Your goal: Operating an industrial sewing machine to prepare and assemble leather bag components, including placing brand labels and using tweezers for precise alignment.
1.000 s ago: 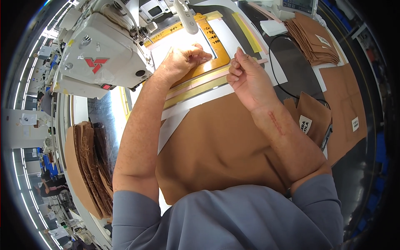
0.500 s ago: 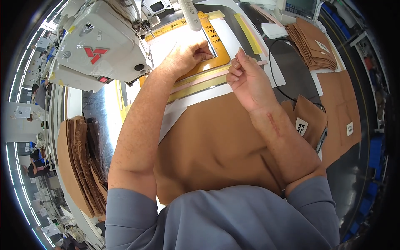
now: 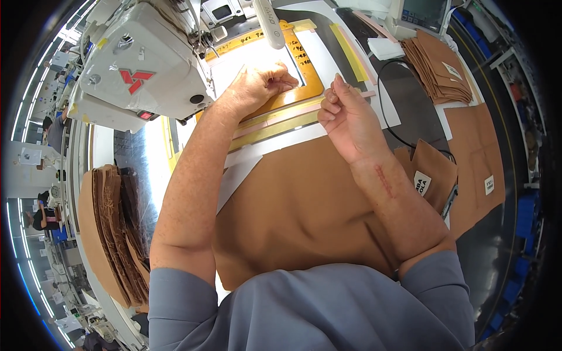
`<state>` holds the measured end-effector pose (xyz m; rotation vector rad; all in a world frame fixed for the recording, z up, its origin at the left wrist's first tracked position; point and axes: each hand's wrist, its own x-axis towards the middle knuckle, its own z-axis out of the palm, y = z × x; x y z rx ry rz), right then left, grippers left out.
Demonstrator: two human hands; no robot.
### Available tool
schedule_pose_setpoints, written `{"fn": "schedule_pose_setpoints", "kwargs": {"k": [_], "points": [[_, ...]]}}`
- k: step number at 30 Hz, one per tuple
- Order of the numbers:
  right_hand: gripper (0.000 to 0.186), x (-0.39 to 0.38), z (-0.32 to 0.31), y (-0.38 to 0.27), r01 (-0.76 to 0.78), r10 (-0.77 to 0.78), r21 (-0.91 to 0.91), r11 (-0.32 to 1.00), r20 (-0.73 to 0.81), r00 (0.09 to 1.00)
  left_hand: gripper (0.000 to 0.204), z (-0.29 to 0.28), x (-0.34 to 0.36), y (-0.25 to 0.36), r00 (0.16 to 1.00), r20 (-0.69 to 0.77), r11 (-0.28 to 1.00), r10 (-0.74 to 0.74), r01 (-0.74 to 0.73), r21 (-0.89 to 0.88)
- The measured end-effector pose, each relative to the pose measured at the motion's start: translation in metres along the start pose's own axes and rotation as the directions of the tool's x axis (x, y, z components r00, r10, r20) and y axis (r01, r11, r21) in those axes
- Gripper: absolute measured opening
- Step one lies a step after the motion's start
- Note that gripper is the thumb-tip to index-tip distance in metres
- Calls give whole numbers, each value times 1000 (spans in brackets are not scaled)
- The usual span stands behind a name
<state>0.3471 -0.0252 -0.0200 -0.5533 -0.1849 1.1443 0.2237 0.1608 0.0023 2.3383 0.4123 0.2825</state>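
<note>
Partly hidden under the person's forearms, one large brown fabric panel (image 3: 304, 205) lies flat on the counter (image 3: 410, 105). Left hand (image 3: 257, 85) rests curled on the orange frame (image 3: 304, 88) beneath the white sewing machine (image 3: 140, 64); whether its grip holds anything cannot be told. Right hand (image 3: 345, 117) hovers beside the frame's pink strip (image 3: 275, 120), fingers bent, its grip's contents hidden. Two stacks of brown pieces show: one (image 3: 439, 64) upper right, one (image 3: 114, 228) left, cut off.

Two hands — left hand (image 3: 257, 88), right hand (image 3: 345, 117) — one sewing machine (image 3: 140, 64), two brown fabric stacks (image 3: 114, 228) (image 3: 439, 64)
</note>
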Motion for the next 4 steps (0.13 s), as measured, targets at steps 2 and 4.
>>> {"fn": "schedule_pose_setpoints", "kwargs": {"k": [2, 4], "points": [[16, 1, -1, 0, -5, 5, -2, 1000, 4, 1000, 9, 0, 1, 4, 999, 5, 999, -38, 38, 37], [15, 0, 0, 0, 0, 0, 2, 1000, 1, 1000, 9, 0, 1, 6, 997, 7, 994, -75, 75, 75]]}}
